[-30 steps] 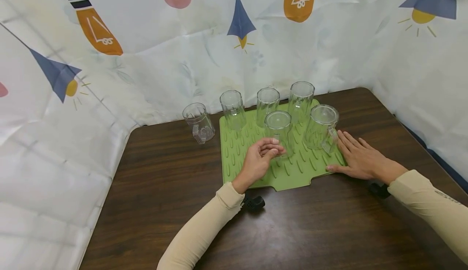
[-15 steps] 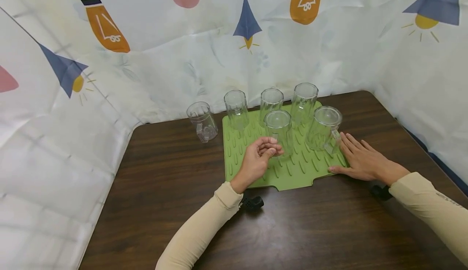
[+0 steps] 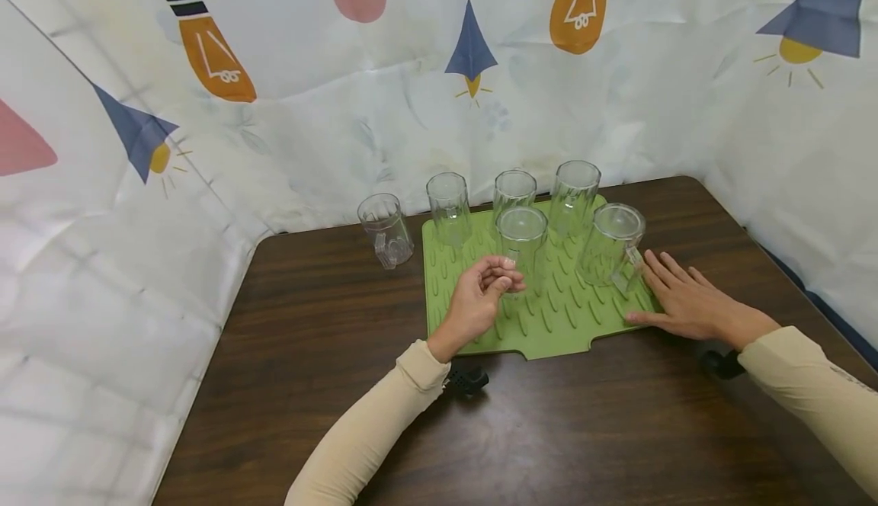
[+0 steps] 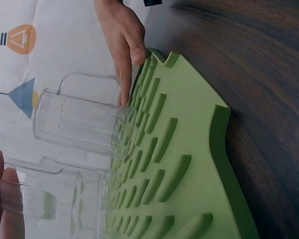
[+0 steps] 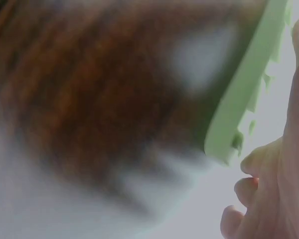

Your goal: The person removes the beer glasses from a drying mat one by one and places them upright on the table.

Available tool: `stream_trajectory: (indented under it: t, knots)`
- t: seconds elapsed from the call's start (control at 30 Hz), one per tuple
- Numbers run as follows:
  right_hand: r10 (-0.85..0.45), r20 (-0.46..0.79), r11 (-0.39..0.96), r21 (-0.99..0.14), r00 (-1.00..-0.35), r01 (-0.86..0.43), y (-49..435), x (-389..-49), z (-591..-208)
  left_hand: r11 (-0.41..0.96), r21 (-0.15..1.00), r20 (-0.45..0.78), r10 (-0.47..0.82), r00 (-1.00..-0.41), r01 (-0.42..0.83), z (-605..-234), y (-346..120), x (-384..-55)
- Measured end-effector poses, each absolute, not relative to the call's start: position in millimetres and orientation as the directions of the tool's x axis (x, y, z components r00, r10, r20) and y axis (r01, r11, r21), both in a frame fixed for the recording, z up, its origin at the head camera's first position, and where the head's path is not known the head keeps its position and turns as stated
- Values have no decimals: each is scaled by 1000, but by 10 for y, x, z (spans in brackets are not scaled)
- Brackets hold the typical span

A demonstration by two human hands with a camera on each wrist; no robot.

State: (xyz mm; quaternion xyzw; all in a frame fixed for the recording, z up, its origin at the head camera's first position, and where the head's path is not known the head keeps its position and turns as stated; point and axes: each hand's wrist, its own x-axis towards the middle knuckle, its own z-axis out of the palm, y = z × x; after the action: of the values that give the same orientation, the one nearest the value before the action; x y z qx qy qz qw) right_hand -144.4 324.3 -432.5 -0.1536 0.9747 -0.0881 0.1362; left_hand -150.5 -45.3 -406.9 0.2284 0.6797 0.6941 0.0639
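near mug (image 3: 525, 241) and left hand (image 3: 473, 302) have slid slightly leftward along the green mat (image 3: 543, 342), judged against the back row; right hand (image 3: 694, 306) and the other front mug (image 3: 607, 253) look about unmoved; whole head view has drifted a bit too.

step in hand: looks like setting or adjusting the near mug's spot on the mat, right hand probably steadying the mat; next move seems to call for keeping that mug level and the grip light until it sits well, then loosening the fingers clear of the handle without a knock.

left hand: narrow, fingers curled, seems to pinch the handle of the near mug; exact finger contact hard to see through clear glass; right hand: wide, fingers straight and spread, laid at the mat's right edge, thumb by its front corner; fingertips just beside the other front mug's handle, cannot tell if touching.

near mug stands at the mat's front middle; three back mugs (image 3: 514, 192) stand behind on the mat; lone mug (image 3: 386, 225) off the mat, on the worktop (image 3: 309, 308) to the left.
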Motion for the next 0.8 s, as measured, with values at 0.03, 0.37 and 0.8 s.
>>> stream_trajectory:
  t: [0.03,0.37,0.8]
  knots:
    - [-322,-239,938,-213,-916,-274,3257,-1447,-4319,-60,971,236,402,-884,232,-4070,-463,-1505]
    - [-355,-165,928,-182,-920,-325,3432,-1453,-4182,59,944,272,423,-864,326,-4007,-573,-1485]
    - [-295,60,931,-204,-953,-301,3615,-1528,-3827,282,757,447,434,-782,590,-3922,-695,-1452]
